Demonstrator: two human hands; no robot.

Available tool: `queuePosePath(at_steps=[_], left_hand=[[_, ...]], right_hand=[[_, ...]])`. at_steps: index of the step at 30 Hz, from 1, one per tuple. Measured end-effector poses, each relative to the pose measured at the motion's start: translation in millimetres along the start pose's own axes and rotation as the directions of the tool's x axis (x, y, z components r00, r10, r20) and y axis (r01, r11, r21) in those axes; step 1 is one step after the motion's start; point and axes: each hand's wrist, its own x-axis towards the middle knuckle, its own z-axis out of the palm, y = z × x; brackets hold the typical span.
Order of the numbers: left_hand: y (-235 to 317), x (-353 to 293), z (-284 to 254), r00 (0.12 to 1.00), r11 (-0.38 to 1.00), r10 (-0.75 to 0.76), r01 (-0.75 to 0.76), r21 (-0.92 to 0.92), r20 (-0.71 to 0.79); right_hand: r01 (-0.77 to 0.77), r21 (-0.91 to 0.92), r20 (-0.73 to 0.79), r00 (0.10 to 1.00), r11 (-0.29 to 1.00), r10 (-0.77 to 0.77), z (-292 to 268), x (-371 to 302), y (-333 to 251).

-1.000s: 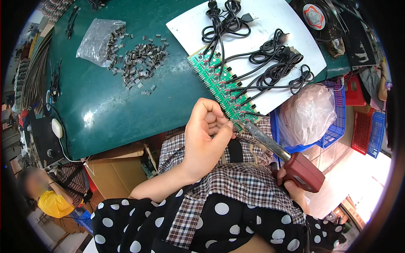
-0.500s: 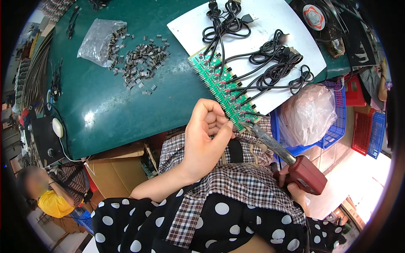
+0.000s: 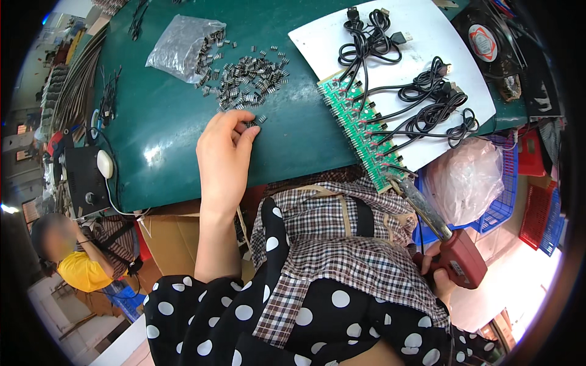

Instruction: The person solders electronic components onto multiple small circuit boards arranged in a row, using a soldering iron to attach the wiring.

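Just below the pile of small black pin connectors [image 3: 247,79], my left hand [image 3: 224,155] is closed, thumb and forefinger pinched at a pin connector [image 3: 249,124]. Another loose one lies by the fingertips. My right hand [image 3: 441,279] wraps the dark red handle of a soldering iron [image 3: 461,259]; the handle partly hides it. The iron's tip rests at the near end of a long green circuit board panel [image 3: 366,135]. Pins line the panel's left edge. Black cables [image 3: 403,93] run from its right side and lie bundled on a white sheet [image 3: 421,33].
A clear plastic bag [image 3: 183,49] lies beside the pile on the green table [image 3: 165,177]. To the right is a blue basket [image 3: 506,195] with a plastic bag in it. A black control box [image 3: 85,177] stands left. Another person [image 3: 85,268] sits at the lower left.
My left hand has moved left and away from the board to the connectors. The soldering iron stays at the board's near end. The whole view has shifted a little.
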Motion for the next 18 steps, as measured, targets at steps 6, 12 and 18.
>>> queuePosePath(at_steps=[6, 12, 18], left_hand=[[6, 9, -3, 0.975, 0.956, 0.213, -0.221, 0.193, 0.062], [9, 2, -5, 0.966, 0.957, 0.248, -0.256, 0.135, 0.077], [24, -22, 2, 0.898, 0.722, -0.055, 0.338, -0.604, 0.436]], right_hand=[[0.020, 0.032, -0.027, 0.999, 0.999, -0.019, -2, -4, 7], [0.152, 0.113, 0.009, 0.988, 0.982, -0.154, -6, 0, 15], [0.119, 0.111, -0.051, 0.992, 0.987, -0.114, 5, -1, 4]])
